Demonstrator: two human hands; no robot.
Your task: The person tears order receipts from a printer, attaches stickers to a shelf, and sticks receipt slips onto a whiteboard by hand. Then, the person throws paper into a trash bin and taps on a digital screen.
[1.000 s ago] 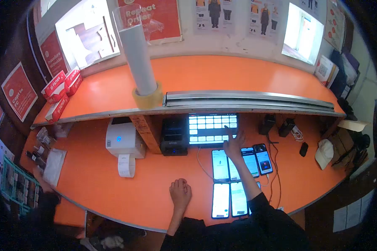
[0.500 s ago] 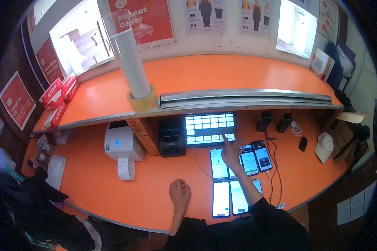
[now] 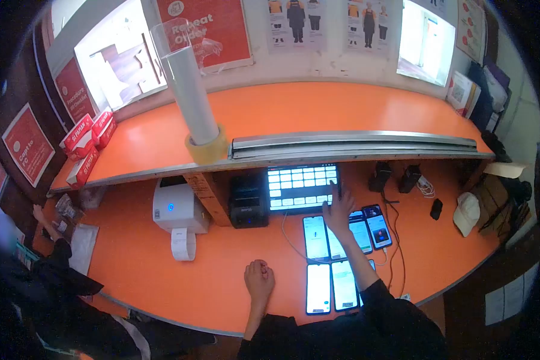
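My left hand (image 3: 259, 280) rests on the orange counter (image 3: 162, 294), its fingers curled into a loose fist with nothing seen in them. My right hand (image 3: 340, 213) is stretched over the lower right of a lit tablet (image 3: 294, 187), fingers apart and holding nothing. One fingertip is at the tablet's right side; whether it touches the screen I cannot tell. Several lit smartphones (image 3: 318, 288) lie in two rows beneath my right hand and forearm, which partly hide them. A black printer (image 3: 248, 207) stands left of the tablet.
A white label printer (image 3: 177, 210) with paper hanging out stands left of a wooden post (image 3: 210, 201). Cables (image 3: 403, 264) run right of the phones. Overhead, the shelf (image 3: 318, 111) holds a clear-topped tube of cups (image 3: 192, 96) and red boxes (image 3: 83, 168). Another person's arm (image 3: 51, 225) reaches in at left.
My right hand has shifted slightly right and up across the tablet, its fingers more spread. My left hand stays put. The other person's hand has come into view at left.
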